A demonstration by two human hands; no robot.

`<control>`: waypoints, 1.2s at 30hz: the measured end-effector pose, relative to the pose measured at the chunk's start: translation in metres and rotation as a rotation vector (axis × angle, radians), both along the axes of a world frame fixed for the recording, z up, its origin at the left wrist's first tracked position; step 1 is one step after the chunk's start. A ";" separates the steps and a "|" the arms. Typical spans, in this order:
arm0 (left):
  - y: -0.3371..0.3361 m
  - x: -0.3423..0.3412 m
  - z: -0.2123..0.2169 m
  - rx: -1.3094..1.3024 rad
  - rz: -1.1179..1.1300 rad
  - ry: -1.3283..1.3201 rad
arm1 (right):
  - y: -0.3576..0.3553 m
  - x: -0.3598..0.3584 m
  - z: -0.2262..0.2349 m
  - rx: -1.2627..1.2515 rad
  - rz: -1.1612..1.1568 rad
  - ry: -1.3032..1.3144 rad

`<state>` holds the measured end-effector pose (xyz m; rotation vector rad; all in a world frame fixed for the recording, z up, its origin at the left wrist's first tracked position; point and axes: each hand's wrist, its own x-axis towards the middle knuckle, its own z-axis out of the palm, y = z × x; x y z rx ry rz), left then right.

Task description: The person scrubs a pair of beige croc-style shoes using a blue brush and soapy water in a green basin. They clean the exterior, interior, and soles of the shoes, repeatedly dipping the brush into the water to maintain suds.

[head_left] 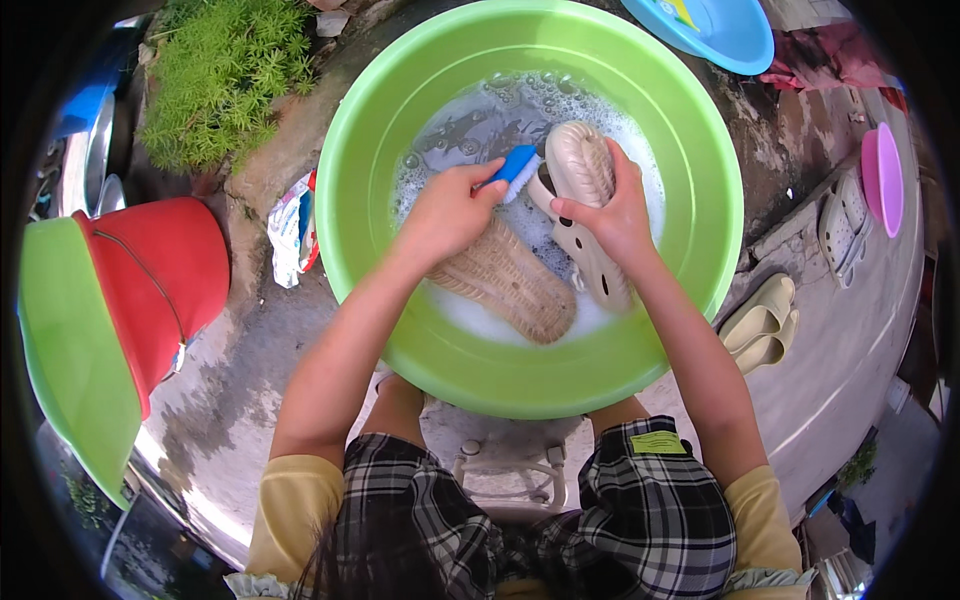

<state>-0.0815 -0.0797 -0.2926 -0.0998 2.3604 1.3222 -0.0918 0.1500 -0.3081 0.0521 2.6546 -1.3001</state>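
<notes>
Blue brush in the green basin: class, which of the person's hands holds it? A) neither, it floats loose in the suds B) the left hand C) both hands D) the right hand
B: the left hand is closed around the blue brush, pressing it on the beige clog, which the right hand grips over the soapy water in the green basin.

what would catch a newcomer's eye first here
The big green basin fills the middle, holding foamy water. Over it the left hand holds a blue brush against a beige clog that the right hand grips, while a second clog lies sole up in the suds. At the left edge sits a red bucket beside a green basin rim.
</notes>
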 end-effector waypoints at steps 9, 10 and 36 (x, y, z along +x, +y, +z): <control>-0.017 -0.039 -0.061 0.042 0.110 -0.089 | 0.023 -0.013 0.006 -0.463 0.022 -0.342; -0.006 -0.037 -0.033 0.222 0.136 -0.122 | 0.025 -0.014 0.007 -0.468 -0.007 -0.375; 0.040 -0.009 -0.005 0.076 -0.144 0.398 | 0.028 -0.013 -0.008 -0.593 0.017 -0.540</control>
